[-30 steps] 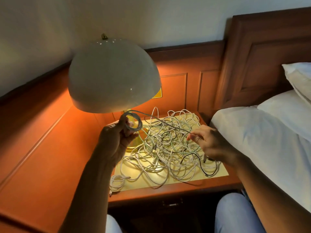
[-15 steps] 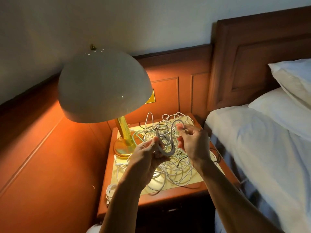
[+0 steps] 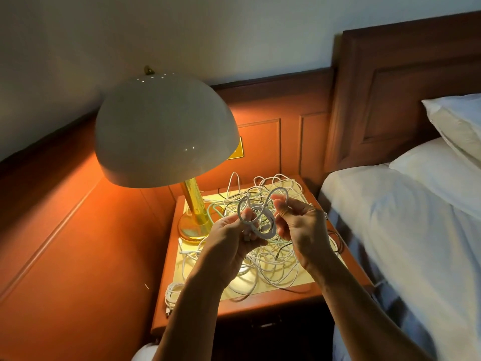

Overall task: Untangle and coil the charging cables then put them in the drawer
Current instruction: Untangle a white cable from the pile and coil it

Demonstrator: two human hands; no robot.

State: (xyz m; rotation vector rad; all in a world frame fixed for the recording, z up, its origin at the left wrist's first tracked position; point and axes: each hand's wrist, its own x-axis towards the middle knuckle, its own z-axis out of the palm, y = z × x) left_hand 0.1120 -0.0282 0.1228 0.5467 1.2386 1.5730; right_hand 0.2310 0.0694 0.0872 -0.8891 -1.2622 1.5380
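Observation:
A tangle of white, pale green and dark charging cables [image 3: 270, 259] lies on the lit top of a wooden nightstand [image 3: 260, 303]. Above it I hold one grey-white cable [image 3: 260, 217] bent into loops. My left hand [image 3: 231, 241] grips the gathered loops from the left. My right hand [image 3: 299, 225] pinches the upper loop between thumb and fingers. A small coiled white cable [image 3: 173, 291] sits at the nightstand's front left corner. The drawer front [image 3: 265, 327] below is dark and looks closed.
A brass lamp [image 3: 192, 204] with a white dome shade [image 3: 164, 131] stands at the nightstand's back left. The bed [image 3: 406, 230] with white sheets and pillows lies close on the right. Wood panelling runs along the left and back.
Both hands came together above the tangle; the cable once stretched between them is now gathered into loops. The view shifted left and back.

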